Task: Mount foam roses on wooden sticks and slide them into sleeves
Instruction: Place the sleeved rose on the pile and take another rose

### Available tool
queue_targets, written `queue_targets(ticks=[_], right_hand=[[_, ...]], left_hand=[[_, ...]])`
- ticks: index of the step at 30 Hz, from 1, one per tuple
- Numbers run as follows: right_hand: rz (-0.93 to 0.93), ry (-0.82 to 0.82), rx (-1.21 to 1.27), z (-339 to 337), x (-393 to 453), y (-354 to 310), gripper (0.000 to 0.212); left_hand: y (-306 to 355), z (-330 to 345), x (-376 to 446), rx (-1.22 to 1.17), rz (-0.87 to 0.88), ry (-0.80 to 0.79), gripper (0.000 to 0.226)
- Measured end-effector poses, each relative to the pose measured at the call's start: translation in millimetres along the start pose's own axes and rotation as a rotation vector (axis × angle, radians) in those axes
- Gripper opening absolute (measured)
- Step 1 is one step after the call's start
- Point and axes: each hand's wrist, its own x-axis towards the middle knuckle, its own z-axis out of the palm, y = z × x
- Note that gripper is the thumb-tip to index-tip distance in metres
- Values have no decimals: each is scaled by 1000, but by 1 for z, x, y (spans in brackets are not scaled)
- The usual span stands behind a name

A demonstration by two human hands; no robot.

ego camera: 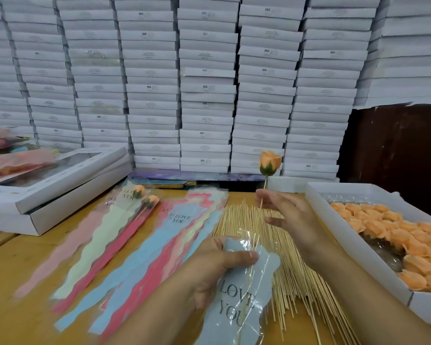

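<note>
Pinching a thin wooden stick (261, 205) between thumb and fingertips, the right hand (288, 216) holds it nearly upright just right of the frame's centre, with an orange foam rose with a green calyx (269, 162) mounted on its top end. The stick's lower part runs down into the open mouth of a grey-blue cellophane sleeve printed "LOVE YOU" (239, 292), which the left hand (217, 267) grips at lower centre, thumb pressed across the front of the sleeve and fingers curled behind it.

Beneath both hands a spread pile of bare wooden skewers (291, 275) lies on the yellow-brown wooden table (23, 265). Left of the pile, a fan of flat pastel sleeves in pink, cream, red and blue (139, 247) lies on the table, and two finished sleeved orange roses (144, 197) rest at its upper end. At the right edge, a shallow white cardboard tray (346, 235) holds loose orange foam rose heads (388, 232). Stacked white flat boxes (204, 83) fill the upper frame, and a windowed white gift box (57, 175) sits at the left.
</note>
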Motion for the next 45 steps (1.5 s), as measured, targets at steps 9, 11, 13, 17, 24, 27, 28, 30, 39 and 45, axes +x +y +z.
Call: queue_targets(ticks=[9,11,13,17,24,27,28,30,39,45], right_hand=[[1,-116,-18,4,-24,14,30],[-12,-116,-22,4,-22,12,31],[-21,-87,-13,2,-18,7,31],[-4,-62,34,1,-12,3,32],[1,-169,9,4,-28,17,26],[-3,-172,4,3,-28,17,25],[-6,-166,7,2,-27,17,26],[-1,-151,20,1,-26,17,30],[-9,-13,104,-17,-21,15,36],[-6,65,0,-17,-8,7,14]], left_hand=[[9,-2,4,-60,8,11,15],[8,-2,4,-66,4,1,17],[7,-2,4,-63,0,1,22],[7,-2,2,-75,-13,7,31],[13,0,3,-58,0,77,53],[12,1,3,-61,-3,64,58],[12,1,3,-58,-9,54,58],[10,1,3,-47,-17,35,56],[4,-7,7,-19,-9,47,33],[1,-5,8,10,-13,14,22]])
